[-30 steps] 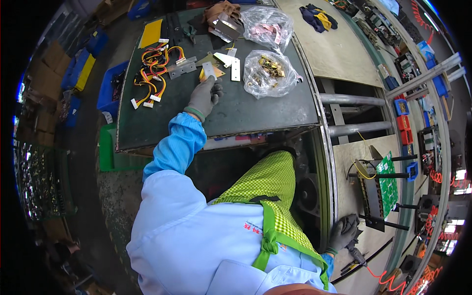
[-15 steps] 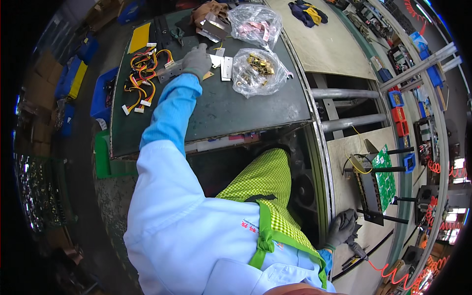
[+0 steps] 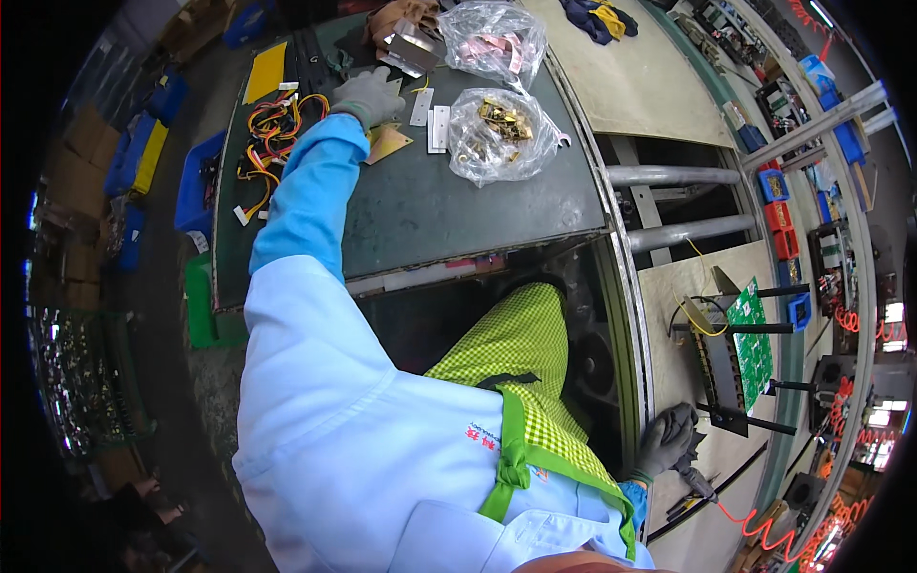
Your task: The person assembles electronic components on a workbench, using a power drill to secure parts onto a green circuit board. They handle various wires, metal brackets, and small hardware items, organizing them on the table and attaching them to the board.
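Note:
My left hand (image 3: 368, 95), in a grey glove, is stretched out over the dark worktop with its fingers apart. It lies over metal parts beside a bundle of red, yellow and black wire harnesses (image 3: 267, 134). Close to its wrist lies a brass-toned plate (image 3: 386, 143). To its right are flat silver plates (image 3: 438, 129) and a clear bag of brass parts (image 3: 503, 134). My right hand (image 3: 661, 447), also gloved in grey, rests at the right bench against dark crumpled material. Its fingers do not show clearly. A grey power screwdriver (image 3: 698, 483) on a red coiled cord lies beside it.
A second clear bag (image 3: 493, 43) holds pinkish parts, near a bent metal bracket (image 3: 412, 50). A green circuit board (image 3: 751, 334) stands among black rods on the right bench. Metal rollers (image 3: 683, 229) span the gap between benches. Blue bins (image 3: 196, 186) stand at the left.
My left hand has moved up and left, and its fingers have spread. The brass-toned plate shows more now, while the long metal strip near the harnesses is hidden. My right hand stays about where it was.

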### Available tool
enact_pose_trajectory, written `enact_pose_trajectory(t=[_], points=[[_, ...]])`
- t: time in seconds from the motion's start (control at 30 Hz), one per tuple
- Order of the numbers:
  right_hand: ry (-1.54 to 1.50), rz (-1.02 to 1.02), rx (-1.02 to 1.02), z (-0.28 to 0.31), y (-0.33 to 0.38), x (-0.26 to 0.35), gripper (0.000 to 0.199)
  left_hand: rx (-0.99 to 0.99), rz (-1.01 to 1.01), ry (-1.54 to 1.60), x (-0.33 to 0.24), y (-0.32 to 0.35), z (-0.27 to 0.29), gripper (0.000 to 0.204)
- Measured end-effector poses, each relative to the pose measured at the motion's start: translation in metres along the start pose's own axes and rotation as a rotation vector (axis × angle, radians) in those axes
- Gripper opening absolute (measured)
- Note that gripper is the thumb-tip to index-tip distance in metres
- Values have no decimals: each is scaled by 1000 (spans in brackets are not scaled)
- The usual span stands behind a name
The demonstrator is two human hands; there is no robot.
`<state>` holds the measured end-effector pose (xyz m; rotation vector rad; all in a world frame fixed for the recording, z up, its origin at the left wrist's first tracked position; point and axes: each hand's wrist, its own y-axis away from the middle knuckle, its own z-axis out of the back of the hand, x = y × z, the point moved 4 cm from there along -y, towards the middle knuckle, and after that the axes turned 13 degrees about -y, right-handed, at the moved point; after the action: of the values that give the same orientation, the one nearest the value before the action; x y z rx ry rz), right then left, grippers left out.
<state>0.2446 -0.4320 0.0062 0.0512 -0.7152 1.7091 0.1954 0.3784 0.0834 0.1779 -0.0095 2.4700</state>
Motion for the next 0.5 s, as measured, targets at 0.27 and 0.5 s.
enact_pose_trajectory(t=[0.27, 0.5], points=[[-14, 2, -12, -1, -3, 5, 68, -129, -79, -3, -20, 19, -1, 77], [-9, 20, -48, -5, -2, -9, 71, -105, -196, -59, -100, 35, -57, 47]])
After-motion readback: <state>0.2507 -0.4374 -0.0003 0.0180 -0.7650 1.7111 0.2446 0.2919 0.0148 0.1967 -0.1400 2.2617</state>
